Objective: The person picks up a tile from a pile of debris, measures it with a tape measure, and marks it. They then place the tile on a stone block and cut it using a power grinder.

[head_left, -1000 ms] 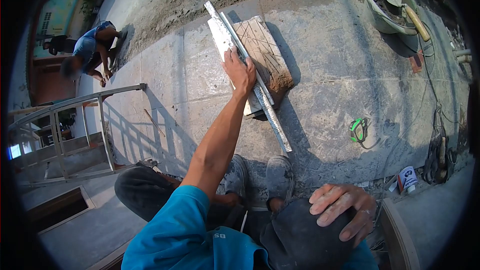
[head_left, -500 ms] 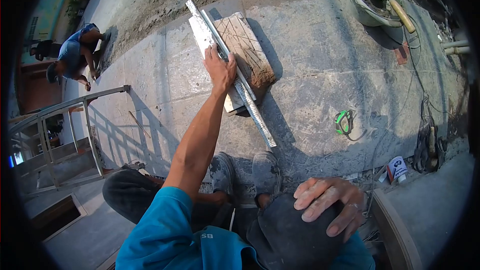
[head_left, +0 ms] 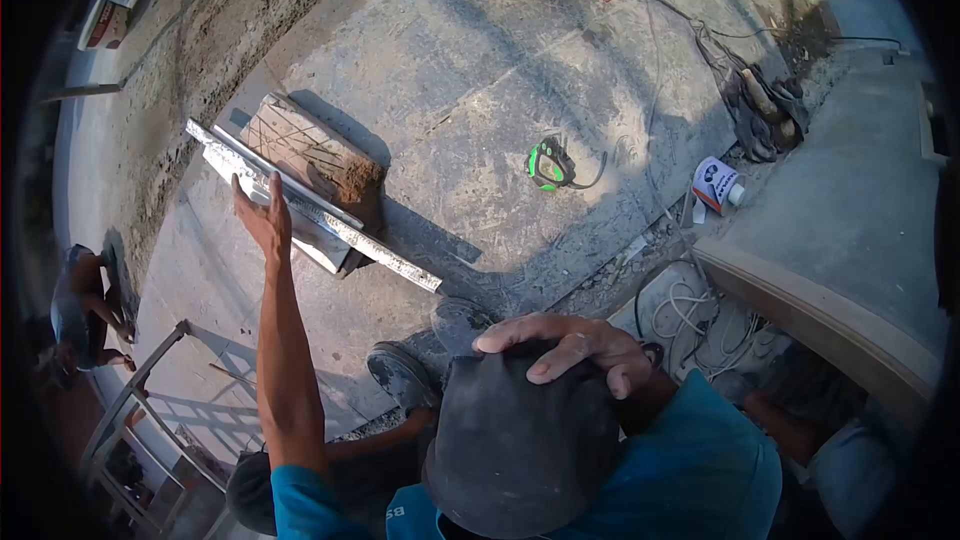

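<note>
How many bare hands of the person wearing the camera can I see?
2. The bare left hand is by the long silver metal bar; the bare right hand rests on the knee in dark cloth. Neither is hidden.

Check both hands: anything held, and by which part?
Left hand: at the white board's near edge; whether it's gripped can't be told. Right hand: nothing held, rests on the knee.

The letters "BS" stand near on the blue shirt; the right-side white container's print is illegible.
</note>
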`<action>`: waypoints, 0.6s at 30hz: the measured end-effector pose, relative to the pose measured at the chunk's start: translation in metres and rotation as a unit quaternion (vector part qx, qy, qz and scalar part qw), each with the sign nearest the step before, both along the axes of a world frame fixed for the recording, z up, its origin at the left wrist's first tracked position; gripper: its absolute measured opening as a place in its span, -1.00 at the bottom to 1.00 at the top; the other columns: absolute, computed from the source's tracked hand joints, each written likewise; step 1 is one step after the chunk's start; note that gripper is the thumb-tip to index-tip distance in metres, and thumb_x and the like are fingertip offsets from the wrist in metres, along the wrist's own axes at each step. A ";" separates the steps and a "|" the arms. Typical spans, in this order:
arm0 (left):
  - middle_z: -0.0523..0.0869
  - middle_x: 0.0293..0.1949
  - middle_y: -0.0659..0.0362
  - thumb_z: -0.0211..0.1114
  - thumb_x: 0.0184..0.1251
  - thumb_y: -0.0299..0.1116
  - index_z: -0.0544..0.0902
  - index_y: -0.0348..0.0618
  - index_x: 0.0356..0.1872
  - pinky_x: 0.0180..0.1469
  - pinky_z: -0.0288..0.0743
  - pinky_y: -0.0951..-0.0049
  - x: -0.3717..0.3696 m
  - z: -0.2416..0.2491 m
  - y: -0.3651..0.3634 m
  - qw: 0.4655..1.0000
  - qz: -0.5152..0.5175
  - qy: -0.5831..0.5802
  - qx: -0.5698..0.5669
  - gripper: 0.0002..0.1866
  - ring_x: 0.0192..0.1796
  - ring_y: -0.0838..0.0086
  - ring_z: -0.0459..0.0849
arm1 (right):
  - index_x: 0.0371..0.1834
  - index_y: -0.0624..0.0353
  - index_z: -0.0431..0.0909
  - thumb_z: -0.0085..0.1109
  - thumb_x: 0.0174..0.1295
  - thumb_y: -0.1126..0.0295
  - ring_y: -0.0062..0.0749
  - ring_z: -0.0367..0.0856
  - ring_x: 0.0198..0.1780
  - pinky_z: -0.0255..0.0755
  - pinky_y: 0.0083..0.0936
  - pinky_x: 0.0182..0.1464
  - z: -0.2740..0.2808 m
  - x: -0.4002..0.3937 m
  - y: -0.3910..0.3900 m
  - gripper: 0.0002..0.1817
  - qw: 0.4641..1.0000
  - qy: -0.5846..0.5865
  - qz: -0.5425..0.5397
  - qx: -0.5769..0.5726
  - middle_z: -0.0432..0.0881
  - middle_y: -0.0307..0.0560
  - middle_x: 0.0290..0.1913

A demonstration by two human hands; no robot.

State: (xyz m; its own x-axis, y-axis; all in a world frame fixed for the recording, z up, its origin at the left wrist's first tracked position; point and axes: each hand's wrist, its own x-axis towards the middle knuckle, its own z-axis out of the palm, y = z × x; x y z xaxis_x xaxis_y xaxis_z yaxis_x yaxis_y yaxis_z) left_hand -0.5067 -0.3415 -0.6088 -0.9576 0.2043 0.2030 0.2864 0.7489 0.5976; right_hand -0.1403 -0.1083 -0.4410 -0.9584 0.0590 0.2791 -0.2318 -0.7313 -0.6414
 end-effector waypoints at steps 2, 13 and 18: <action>0.30 0.35 -0.29 0.27 0.33 0.09 0.22 -0.43 0.40 0.43 0.10 0.10 -0.014 0.004 -0.018 0.998 -0.060 0.021 -0.021 -0.13 0.41 -0.04 0.25 | 0.37 0.21 0.37 0.05 0.34 -0.12 0.08 0.13 0.48 -0.05 -0.09 0.47 0.004 0.043 -0.004 -0.28 0.989 -0.143 -0.002 0.043 0.18 0.27 0.45; 0.52 0.23 -0.20 0.51 0.04 -0.10 0.40 -0.16 0.32 0.25 0.34 0.08 0.144 0.239 -0.102 0.486 -0.576 -0.504 -0.422 -0.20 0.30 -0.10 0.43 | -0.34 0.26 0.49 0.28 0.18 0.29 -0.41 0.56 -0.47 0.46 -0.41 -0.35 -0.036 0.362 -0.105 -0.75 0.362 -0.786 -0.381 0.325 0.53 -0.13 -0.53; 0.46 0.33 0.02 0.06 0.02 0.58 0.39 -0.04 0.38 0.33 0.32 0.05 0.154 0.235 -0.119 0.461 -0.548 -0.458 -0.527 0.04 0.33 0.06 0.46 | 0.23 0.26 0.39 0.36 -0.08 0.33 0.12 0.36 0.23 0.26 -0.15 0.29 -0.078 0.388 -0.065 -0.29 0.373 -0.676 -0.105 0.627 0.42 0.17 0.17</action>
